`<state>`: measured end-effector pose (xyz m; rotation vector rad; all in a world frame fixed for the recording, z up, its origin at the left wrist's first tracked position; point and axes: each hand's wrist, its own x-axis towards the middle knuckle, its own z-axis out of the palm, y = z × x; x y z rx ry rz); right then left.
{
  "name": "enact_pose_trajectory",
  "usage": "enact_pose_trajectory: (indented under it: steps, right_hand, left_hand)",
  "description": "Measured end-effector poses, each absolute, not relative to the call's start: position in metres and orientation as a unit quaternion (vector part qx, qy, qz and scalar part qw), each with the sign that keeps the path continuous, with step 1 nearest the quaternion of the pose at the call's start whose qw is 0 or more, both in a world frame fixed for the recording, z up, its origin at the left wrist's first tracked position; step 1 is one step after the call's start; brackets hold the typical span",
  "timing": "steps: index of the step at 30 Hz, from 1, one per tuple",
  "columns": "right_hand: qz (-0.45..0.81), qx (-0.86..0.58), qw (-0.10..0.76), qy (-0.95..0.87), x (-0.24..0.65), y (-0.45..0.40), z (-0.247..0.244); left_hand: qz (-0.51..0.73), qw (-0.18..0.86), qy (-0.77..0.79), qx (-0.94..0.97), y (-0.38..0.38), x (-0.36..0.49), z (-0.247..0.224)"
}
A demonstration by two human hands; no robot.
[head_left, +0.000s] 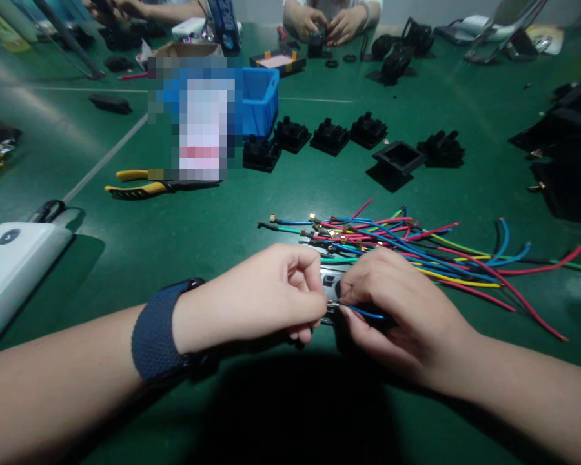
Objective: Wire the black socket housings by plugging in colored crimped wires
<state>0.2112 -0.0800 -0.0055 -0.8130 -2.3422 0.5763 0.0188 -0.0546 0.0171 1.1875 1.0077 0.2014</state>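
A short blue wire (368,314) with a small metal end lies between my hands, low in the middle of the view. My right hand (399,310) pinches it near that metal end. My left hand (266,294), closed with thumb and forefinger together, meets the metal end from the left; what is between those fingertips is too small to name. Beneath the fingertips a grey metal piece (328,279) shows in part. Just beyond my hands lies a loose pile of red, blue, yellow and green wires (416,248), several with brass-coloured terminals at their left ends.
Yellow-handled pliers (150,187) lie at left, near a white box-like device (22,271). Black square parts (329,137) form a row beyond the wires, beside a blue bin (261,100). Across the green table (174,242), another person's hands (326,24) hold a black part.
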Motion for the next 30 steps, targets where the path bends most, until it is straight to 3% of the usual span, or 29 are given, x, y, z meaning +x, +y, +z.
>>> enact_pose_trajectory:
  steps: [30]
  right_hand:
    - [0.21, -0.301, 0.285, -0.886, 0.2106, -0.0799, -0.0029]
  left_hand:
    - [0.085, 0.65, 0.461, 0.598, -0.0596, 0.0199, 0.0181]
